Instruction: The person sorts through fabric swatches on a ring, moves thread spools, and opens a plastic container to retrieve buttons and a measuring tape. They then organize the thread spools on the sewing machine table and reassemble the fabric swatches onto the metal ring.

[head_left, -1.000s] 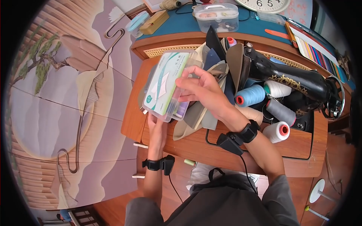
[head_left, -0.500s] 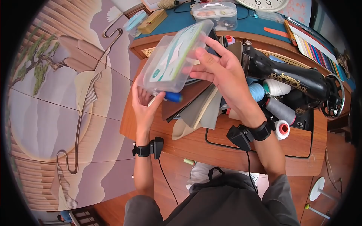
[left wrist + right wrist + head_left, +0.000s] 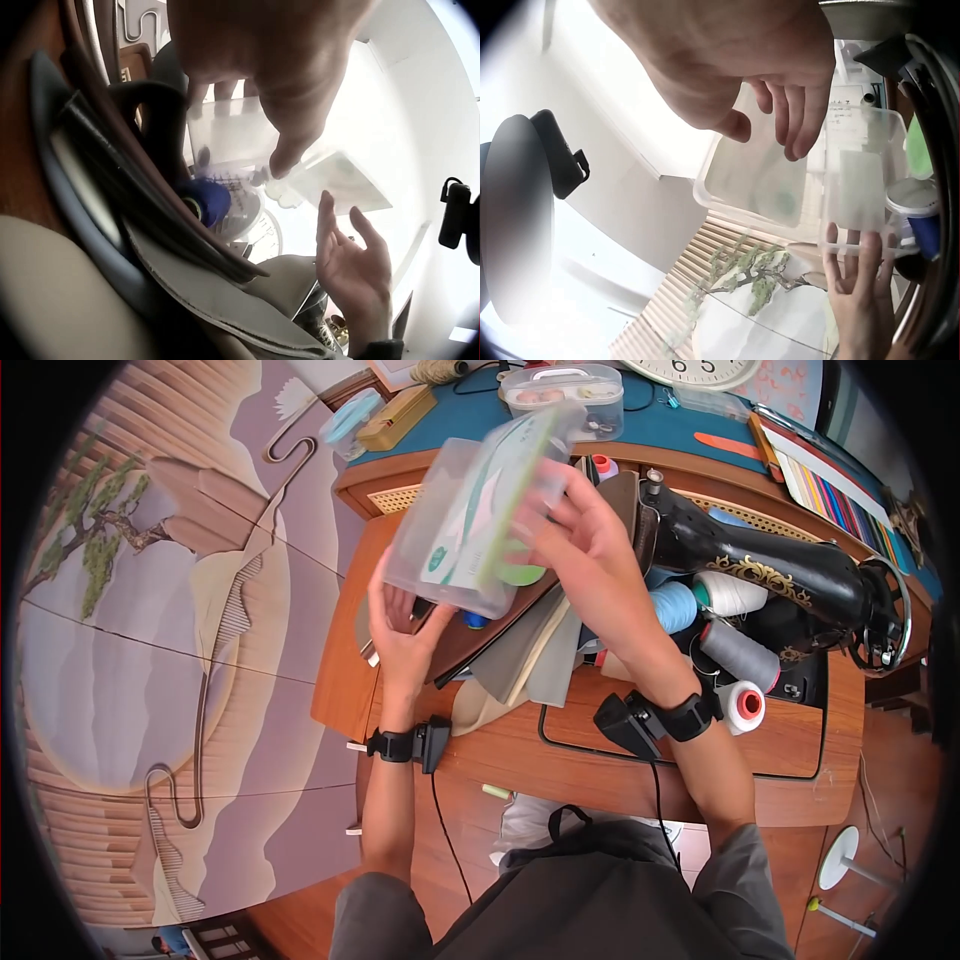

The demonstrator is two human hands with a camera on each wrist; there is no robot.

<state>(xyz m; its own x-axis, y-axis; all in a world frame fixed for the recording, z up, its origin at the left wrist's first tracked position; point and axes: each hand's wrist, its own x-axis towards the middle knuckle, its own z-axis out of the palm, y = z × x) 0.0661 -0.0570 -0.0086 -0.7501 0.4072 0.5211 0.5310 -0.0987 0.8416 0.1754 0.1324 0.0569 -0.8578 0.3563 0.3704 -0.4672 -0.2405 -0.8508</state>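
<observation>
Holding a clear plastic box up in front of us over the wooden table, our left hand grips only its near end, thumb on one side and fingers bent round the other. The box's labelled lid stands raised and tilted. Our right hand is at the lid's right edge, fingers spread and mostly straight, clasping nothing that we can make out; blur hides whether the tips touch the plastic.

With one end gripped and the far end without clear support, a push on the lid could, we judge, twist the box in our left hand or make it slip. Strain where the lid joins the body could bend or crack it. The right wrist view shows a pale rectangle at the body, inside or behind it we cannot tell; anything loose inside might slide out with more tilt.

Below lie stacked leather and fabric pieces, with a blue spool just beside them. A dropped box, or a low swing of it, could knock that spool away.
</observation>
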